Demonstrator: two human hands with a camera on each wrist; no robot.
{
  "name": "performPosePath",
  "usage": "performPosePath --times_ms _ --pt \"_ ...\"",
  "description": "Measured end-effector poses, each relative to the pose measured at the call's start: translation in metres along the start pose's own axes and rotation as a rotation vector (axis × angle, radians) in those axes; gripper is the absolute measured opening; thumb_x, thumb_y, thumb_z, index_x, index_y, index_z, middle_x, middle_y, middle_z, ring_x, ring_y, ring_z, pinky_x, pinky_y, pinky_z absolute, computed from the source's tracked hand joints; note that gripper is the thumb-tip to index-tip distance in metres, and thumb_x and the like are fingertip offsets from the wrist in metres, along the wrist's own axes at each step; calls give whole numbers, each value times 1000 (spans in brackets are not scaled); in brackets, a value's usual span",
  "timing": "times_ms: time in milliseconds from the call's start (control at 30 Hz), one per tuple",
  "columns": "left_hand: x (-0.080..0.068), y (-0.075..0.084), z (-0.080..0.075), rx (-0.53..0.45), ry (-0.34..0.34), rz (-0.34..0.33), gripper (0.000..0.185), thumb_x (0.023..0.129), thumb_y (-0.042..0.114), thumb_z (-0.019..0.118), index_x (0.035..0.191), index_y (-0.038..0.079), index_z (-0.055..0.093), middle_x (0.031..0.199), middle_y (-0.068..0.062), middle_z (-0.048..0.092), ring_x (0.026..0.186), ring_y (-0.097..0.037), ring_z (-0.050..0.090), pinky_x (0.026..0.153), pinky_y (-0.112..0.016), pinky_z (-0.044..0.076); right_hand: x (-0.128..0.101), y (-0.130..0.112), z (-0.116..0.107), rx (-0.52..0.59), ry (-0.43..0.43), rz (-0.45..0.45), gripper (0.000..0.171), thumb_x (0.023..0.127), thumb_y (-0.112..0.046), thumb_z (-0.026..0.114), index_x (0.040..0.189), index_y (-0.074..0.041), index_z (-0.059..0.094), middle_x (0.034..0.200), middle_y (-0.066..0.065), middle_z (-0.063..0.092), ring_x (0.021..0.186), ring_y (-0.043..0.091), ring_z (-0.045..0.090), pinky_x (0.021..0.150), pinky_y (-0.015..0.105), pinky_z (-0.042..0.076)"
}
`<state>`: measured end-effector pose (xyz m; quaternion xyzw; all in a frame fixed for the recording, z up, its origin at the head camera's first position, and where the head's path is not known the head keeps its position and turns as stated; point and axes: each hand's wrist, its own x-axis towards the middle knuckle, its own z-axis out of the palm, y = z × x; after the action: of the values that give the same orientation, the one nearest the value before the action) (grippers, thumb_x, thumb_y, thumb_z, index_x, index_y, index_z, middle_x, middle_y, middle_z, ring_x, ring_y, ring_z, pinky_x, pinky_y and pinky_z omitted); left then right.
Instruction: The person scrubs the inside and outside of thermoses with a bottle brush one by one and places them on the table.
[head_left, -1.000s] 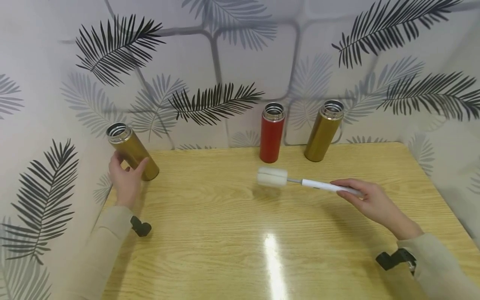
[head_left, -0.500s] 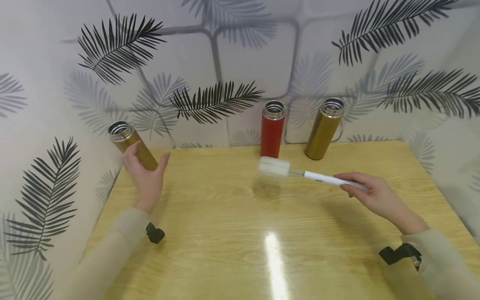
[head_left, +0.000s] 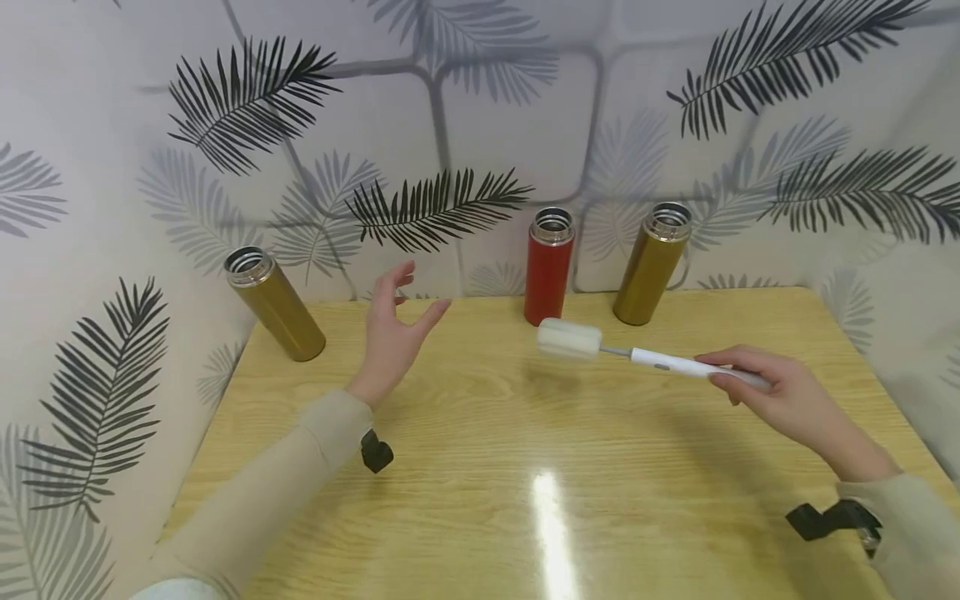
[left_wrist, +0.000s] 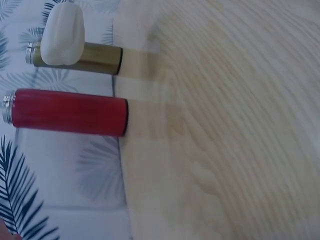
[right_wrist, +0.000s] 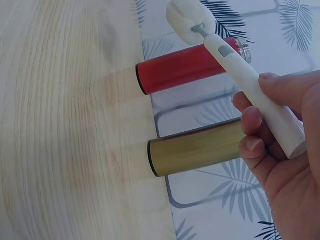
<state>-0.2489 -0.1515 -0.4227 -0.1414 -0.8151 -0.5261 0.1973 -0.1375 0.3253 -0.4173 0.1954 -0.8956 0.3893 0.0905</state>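
Observation:
My left hand (head_left: 405, 312) hangs open over the back of the wooden table (head_left: 480, 500), fingers spread, holding nothing. It is between the left gold flask (head_left: 276, 304) and the red flask (head_left: 548, 267), touching neither. My right hand (head_left: 742, 382) grips the white handle of a bottle brush (head_left: 675, 365), held level above the table. Its sponge head (head_left: 570, 340) points left, just in front of the red flask. In the right wrist view my fingers (right_wrist: 252, 120) curl round the brush handle (right_wrist: 250, 80). The left wrist view shows the red flask (left_wrist: 67, 112) and sponge head (left_wrist: 62, 35).
A second gold flask (head_left: 649, 264) stands right of the red one at the back edge; all three flasks are upright with no lids. Leaf-patterned walls (head_left: 480, 125) close in the table at the back and both sides. The right wrist view shows that gold flask (right_wrist: 200, 147).
My left hand has left the left gold flask and moved right and up toward the table's middle, opening wide. The brush in my right hand drifted slightly right.

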Motion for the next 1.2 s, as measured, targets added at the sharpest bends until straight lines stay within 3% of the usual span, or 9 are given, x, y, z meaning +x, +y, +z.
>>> performPosePath --times_ms 233,467,867,1067,1200 --pt "20 15 37 -38 -93 -35 70 95 32 78 153 10 46 149 -8 51 139 -23 45 115 -45 38 -9 1 -10 -6 41 26 28 94 5 72 119 -8 75 76 -9 61 63 8 52 51 27 37" --pt "35 14 67 -82 -139 -82 73 94 31 79 154 8 43 152 -12 49 140 -25 44 118 -42 35 -13 7 -15 -12 28 34 29 95 3 71 122 -8 74 76 -5 62 62 9 51 49 28 36" --pt "53 22 111 -127 -216 -179 87 90 41 82 159 10 38 156 -10 47 142 -24 43 118 -50 38 -20 17 -11 -2 27 25 31 93 7 71 121 -7 75 76 -6 61 62 8 52 49 27 37" --pt "75 24 121 -102 -207 -206 92 87 45 84 159 14 37 156 -5 47 142 -21 42 117 -43 40 -19 19 -9 12 32 14 33 93 9 71 121 -6 74 77 -7 62 63 10 53 51 26 39" --pt "79 23 125 -112 -245 -210 95 85 44 87 160 16 36 156 -4 47 143 -21 43 117 -44 41 -16 19 -14 5 27 18 32 94 8 70 122 -6 74 79 -9 63 64 8 53 51 26 39"
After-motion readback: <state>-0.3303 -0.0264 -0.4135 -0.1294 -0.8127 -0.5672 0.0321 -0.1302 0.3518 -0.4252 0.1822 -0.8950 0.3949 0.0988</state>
